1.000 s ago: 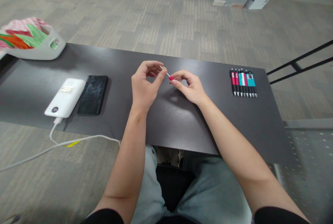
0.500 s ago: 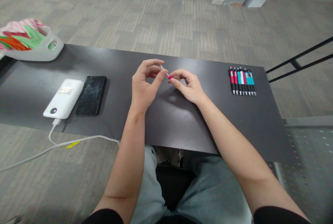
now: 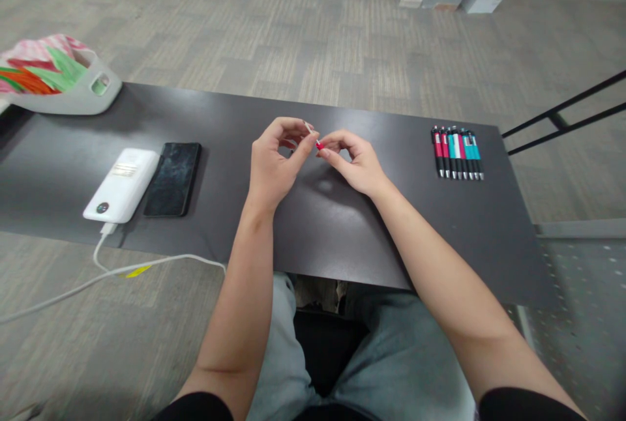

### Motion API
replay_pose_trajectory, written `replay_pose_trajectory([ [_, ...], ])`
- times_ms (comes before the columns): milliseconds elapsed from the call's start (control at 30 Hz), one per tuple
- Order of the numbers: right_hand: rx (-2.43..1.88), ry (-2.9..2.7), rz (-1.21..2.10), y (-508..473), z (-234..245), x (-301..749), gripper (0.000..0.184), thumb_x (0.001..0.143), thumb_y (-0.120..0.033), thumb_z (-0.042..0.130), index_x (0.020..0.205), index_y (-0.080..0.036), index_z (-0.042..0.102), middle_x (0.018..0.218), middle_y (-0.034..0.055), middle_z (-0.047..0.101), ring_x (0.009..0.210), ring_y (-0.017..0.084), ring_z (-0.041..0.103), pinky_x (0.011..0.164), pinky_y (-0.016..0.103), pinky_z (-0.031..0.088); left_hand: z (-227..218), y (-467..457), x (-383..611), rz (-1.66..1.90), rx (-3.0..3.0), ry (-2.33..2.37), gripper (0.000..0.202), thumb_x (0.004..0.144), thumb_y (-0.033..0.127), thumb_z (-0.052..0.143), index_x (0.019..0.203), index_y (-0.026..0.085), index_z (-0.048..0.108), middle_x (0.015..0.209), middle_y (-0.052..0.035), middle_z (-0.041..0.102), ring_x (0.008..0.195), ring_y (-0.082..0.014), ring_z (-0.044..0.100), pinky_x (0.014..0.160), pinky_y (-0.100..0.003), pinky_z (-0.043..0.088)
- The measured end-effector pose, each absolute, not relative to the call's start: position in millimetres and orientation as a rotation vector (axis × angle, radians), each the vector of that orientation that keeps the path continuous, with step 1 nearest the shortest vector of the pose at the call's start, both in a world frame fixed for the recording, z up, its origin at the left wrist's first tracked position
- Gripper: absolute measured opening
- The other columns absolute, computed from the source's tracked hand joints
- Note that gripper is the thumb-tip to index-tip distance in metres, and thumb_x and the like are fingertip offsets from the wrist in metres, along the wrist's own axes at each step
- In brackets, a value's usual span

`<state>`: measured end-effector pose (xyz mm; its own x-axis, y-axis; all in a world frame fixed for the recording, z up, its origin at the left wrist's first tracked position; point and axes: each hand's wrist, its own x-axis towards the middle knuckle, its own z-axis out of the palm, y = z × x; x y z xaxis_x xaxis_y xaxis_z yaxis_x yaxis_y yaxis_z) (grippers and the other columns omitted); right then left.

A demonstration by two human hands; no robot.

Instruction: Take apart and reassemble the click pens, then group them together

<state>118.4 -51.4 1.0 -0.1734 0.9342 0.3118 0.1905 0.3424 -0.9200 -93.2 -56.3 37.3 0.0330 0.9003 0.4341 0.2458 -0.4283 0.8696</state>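
Over the middle of the dark table, my left hand [image 3: 274,160] pinches a thin white stick [image 3: 308,126] that looks like a pen refill; its tip points at my right hand. My right hand [image 3: 358,163] is closed on a small red pen part [image 3: 319,145], mostly covered by the thumb and fingers. The stick's lower end meets the red part; whether it sits inside cannot be made out. To the right, several pens [image 3: 457,154] with red, teal and white barrels and black grips lie side by side in a row.
On the left of the dark table [image 3: 235,167] lie a black phone [image 3: 173,180] and a white power bank [image 3: 122,185] with a white cable [image 3: 171,257] hanging past the front edge. A white basket [image 3: 105,96] holding colourful cloth or bags stands at the far left corner.
My left hand has shifted slightly down and to the right, its fingers closer to the red part. My right hand has barely moved.
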Motion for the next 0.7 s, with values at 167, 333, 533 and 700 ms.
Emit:
replay_pose_trajectory([
  [167, -1.007, -1.565, 0.977, -51.9, 4.5, 117.4, 0.06, 0.093, -0.089, 0.093, 0.108, -0.031, 0.085, 0.104, 0.0038, 0.087, 0.1, 0.027, 0.083, 0.1, 0.046, 0.07, 35.9, -55.9, -93.5, 1.465, 1.715, 1.164, 0.03, 0.111, 0.058, 0.089, 0.114, 0.031, 0.076, 0.117, -0.0047, 0.089, 0.107, -0.0229, 0.086, 0.094, -0.038, 0.068],
  [333, -1.031, -1.561, 0.994, -52.3, 5.8, 116.6, 0.06, 0.09, -0.088, 0.095, 0.107, -0.032, 0.084, 0.105, 0.0038, 0.088, 0.101, 0.028, 0.084, 0.101, 0.045, 0.07, 36.5, -57.4, -93.4, 1.411, 1.728, 1.139, 0.032, 0.112, 0.062, 0.086, 0.117, 0.032, 0.077, 0.116, -0.0055, 0.09, 0.107, -0.023, 0.087, 0.094, -0.038, 0.069],
  [533, -1.031, -1.582, 0.991, -53.9, 7.3, 116.4, 0.057, 0.092, -0.084, 0.097, 0.109, -0.03, 0.085, 0.106, 0.0041, 0.088, 0.102, 0.027, 0.085, 0.098, 0.043, 0.071, 38.0, -59.2, -91.7, 1.429, 1.718, 1.159, 0.036, 0.112, 0.064, 0.086, 0.117, 0.03, 0.076, 0.116, -0.0065, 0.091, 0.108, -0.0234, 0.088, 0.093, -0.037, 0.069],
  [700, -0.976, -1.577, 0.974, -52.1, 4.5, 116.2, 0.063, 0.093, -0.09, 0.092, 0.11, -0.03, 0.086, 0.104, 0.0037, 0.089, 0.099, 0.026, 0.084, 0.094, 0.042, 0.069, 30.9, -54.8, -92.4, 1.485, 1.705, 1.05, 0.042, 0.109, 0.069, 0.087, 0.118, 0.029, 0.077, 0.113, -0.0059, 0.09, 0.103, -0.0229, 0.087, 0.09, -0.036, 0.068],
])
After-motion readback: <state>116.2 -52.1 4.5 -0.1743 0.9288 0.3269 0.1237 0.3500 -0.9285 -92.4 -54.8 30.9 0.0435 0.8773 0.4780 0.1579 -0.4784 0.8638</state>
